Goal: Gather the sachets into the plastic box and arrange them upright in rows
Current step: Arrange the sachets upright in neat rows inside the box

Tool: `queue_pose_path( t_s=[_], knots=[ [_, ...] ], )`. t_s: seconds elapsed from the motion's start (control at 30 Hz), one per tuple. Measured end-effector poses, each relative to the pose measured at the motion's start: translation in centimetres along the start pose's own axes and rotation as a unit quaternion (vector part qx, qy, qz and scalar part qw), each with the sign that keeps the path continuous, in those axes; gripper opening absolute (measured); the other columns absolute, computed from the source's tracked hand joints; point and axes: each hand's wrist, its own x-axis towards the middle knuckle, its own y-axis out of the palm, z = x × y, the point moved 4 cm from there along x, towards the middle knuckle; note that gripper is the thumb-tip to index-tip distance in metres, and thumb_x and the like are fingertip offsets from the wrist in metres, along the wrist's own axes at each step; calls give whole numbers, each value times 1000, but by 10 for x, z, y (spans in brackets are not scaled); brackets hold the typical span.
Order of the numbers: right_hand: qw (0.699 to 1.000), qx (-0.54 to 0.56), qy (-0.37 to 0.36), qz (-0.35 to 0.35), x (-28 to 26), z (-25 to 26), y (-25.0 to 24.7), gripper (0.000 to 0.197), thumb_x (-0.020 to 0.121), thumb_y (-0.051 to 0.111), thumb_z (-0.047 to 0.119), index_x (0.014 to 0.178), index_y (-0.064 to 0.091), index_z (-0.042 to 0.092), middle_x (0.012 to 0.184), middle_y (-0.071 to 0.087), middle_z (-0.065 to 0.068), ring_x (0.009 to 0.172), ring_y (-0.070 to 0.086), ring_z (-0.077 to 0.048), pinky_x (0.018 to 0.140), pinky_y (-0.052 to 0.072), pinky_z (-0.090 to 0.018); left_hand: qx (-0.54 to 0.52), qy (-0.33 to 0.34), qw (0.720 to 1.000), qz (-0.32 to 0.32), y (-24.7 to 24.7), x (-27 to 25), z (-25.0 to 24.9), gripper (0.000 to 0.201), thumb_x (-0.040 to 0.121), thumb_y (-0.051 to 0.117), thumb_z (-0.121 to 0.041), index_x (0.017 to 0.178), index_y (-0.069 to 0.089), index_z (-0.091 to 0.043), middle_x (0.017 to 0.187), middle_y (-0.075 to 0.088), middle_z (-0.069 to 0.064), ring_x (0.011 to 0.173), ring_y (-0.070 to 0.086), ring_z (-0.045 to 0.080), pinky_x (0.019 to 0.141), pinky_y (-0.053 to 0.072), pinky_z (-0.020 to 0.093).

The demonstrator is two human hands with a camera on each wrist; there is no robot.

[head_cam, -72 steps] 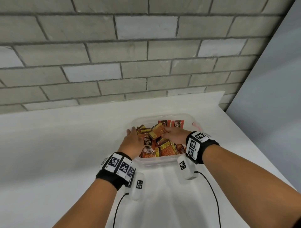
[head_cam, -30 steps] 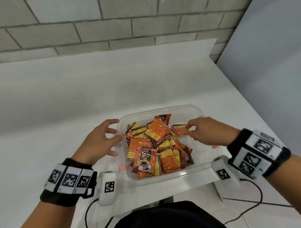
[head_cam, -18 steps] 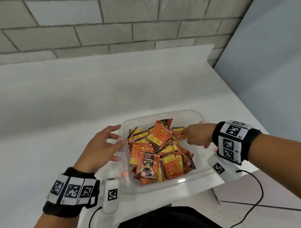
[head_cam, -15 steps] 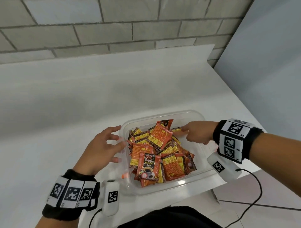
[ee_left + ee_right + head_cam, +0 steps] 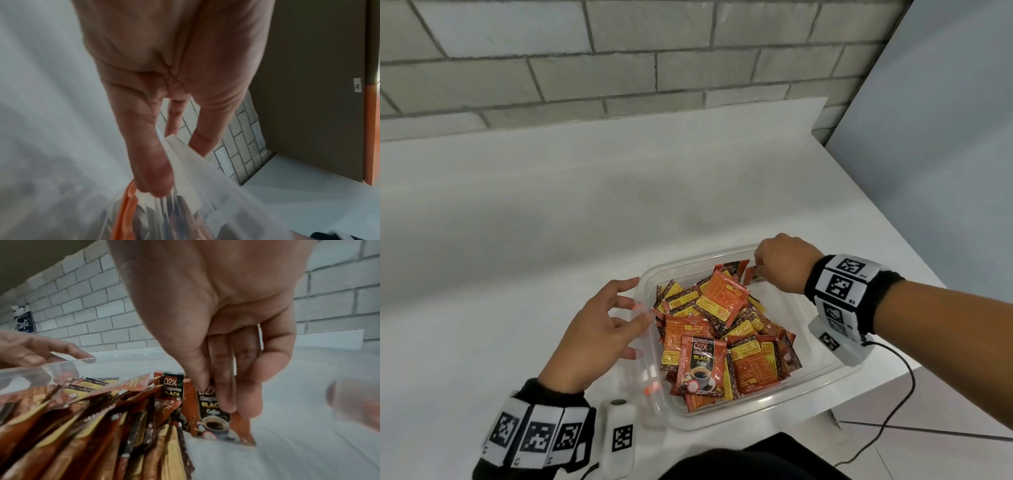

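From the head view I see my right hand (image 5: 784, 262) has moved to the far corner of the plastic box (image 5: 822, 377), pinching one sachet (image 5: 751, 274) stood on end, while the loose sachets (image 5: 717, 329) lie flat in a heap nearer me. At my left wrist, the left hand (image 5: 164, 81) rests spread, fingertips (image 5: 156, 181) on the box's left rim. At my right wrist, the pinched sachet's (image 5: 216, 417) long axis is vertical, label facing me.

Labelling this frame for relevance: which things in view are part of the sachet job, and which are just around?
In the job:
- box, clear plastic
- sachets, loose heap inside it
- upright sachet, in the right hand's grip at the far end
- left hand, fingers on the box's left rim

Just around:
- table
- brick wall
- wrist bands and cable
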Motion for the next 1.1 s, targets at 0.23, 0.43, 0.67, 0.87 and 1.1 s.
queue_pose_path(
  t_s=[0.23, 0.43, 0.67, 0.87, 1.1],
  knots=[
    [991, 114, -18, -67, -22, -1, -12, 28, 93, 53, 33, 115, 64, 19, 108, 68, -3, 96, 61, -19, 83, 46, -28, -15, -4, 1000, 12, -1, 0, 2, 48, 83, 72, -20, 124, 52, -35, 108, 60, 1, 76, 69, 19, 60, 60, 40],
    [971, 216, 99, 34, -46, -26, 0, 32, 91, 59, 26, 120, 53, 14, 108, 61, -5, 77, 66, -20, 71, 57, -32, -29, 0, 999, 22, -1, 1, 3, 49, 81, 73, -21, 124, 53, -35, 108, 60, 1, 75, 69, 18, 61, 60, 41],
    [884, 416, 191, 94, -29, -16, 28, 40, 95, 49, 20, 131, 44, 5, 135, 43, -11, 114, 48, -23, 86, 49, -33, -28, 5, 999, 28, -2, 3, 5, 49, 81, 73, -22, 124, 53, -35, 108, 61, 1, 77, 70, 19, 60, 59, 40],
    [824, 527, 168, 122, -13, 28, 19, 8, 91, 54, 12, 85, 58, 10, 84, 57, -6, 76, 51, -16, 64, 48, -29, -30, 2, 999, 34, -4, 3, 6, 48, 82, 72, -21, 122, 53, -38, 110, 60, 1, 78, 69, 19, 58, 59, 37],
    [853, 500, 99, 113, -4, 75, 26, 16, 95, 47, 18, 86, 59, 12, 85, 55, -6, 75, 51, -16, 70, 44, -27, -33, 6, 999, 29, -3, 2, 5, 46, 82, 72, -24, 121, 53, -39, 108, 60, -1, 79, 69, 19, 57, 59, 37]
  ],
)
